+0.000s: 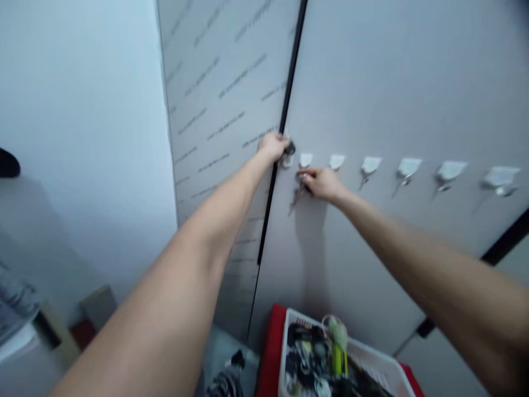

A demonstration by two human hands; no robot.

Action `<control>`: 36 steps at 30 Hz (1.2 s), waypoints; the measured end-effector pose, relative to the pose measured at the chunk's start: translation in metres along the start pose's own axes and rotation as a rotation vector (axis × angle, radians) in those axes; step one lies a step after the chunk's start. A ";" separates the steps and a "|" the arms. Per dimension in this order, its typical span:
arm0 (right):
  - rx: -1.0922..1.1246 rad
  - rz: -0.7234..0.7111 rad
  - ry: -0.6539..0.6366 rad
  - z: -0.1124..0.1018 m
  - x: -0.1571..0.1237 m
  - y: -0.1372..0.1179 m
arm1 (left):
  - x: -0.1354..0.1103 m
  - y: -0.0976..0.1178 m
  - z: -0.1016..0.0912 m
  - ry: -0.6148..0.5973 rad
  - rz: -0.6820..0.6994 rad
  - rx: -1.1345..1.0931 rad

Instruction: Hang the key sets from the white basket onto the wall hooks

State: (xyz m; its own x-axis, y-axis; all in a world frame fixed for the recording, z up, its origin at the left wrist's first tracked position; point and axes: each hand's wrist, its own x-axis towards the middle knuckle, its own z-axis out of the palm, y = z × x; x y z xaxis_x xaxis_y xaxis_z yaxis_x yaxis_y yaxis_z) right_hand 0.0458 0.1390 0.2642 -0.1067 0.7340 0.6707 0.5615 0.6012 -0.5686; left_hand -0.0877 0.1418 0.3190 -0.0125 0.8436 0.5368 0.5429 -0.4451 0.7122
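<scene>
White adhesive hooks run in a row across a pale cabinet door, and several of them carry small metal keys. My left hand point(273, 146) is at the leftmost hook point(286, 161), fingers pinched on a small dark item point(290, 148) that looks like a black-headed key; blur hides its details. Just below the second hook point(306, 160), my right hand point(324, 183) is closed on a bunch of keys point(296, 199) that dangles beneath the fingers. A third hook point(336, 161) sits above my right hand. Farther right, a key hangs from another hook point(371, 164).
Below stands a white plastic basket point(374, 353) of mixed small items, including a yellow-green object point(339, 358), with something red point(273, 342) under it. A black vertical strip point(291, 71) edges the door. The patterned panel point(206, 138) and white wall point(82, 110) are left.
</scene>
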 end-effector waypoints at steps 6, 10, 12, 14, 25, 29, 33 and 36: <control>-0.213 -0.050 -0.034 0.001 -0.007 0.005 | 0.008 -0.006 -0.002 -0.075 0.071 0.058; -0.126 -0.028 -0.017 -0.003 -0.017 0.007 | 0.005 -0.003 0.002 0.060 -0.083 -0.177; -0.082 0.001 -0.053 -0.006 -0.019 0.004 | 0.001 -0.002 0.002 0.061 -0.199 -0.291; -0.050 0.013 -0.100 -0.009 -0.019 -0.003 | -0.006 -0.003 0.001 0.018 -0.257 -0.336; -0.076 0.044 -0.243 0.019 -0.010 -0.029 | -0.032 -0.018 0.005 -0.077 -0.342 -0.467; 0.020 0.094 -0.225 0.024 -0.013 -0.020 | -0.015 -0.016 0.009 0.006 -0.315 -0.398; 0.169 0.182 -0.218 0.030 -0.014 -0.014 | -0.002 -0.011 0.002 0.142 -0.218 -0.375; 0.295 0.204 -0.144 0.027 -0.018 -0.018 | -0.015 -0.002 0.000 0.168 -0.086 -0.457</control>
State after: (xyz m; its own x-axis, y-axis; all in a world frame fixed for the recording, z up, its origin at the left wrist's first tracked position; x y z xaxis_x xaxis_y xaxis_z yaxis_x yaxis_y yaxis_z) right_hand 0.0149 0.1235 0.2495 -0.1432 0.8721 0.4679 0.3247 0.4880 -0.8102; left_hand -0.0887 0.1301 0.3091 -0.1964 0.8396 0.5065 0.1104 -0.4943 0.8623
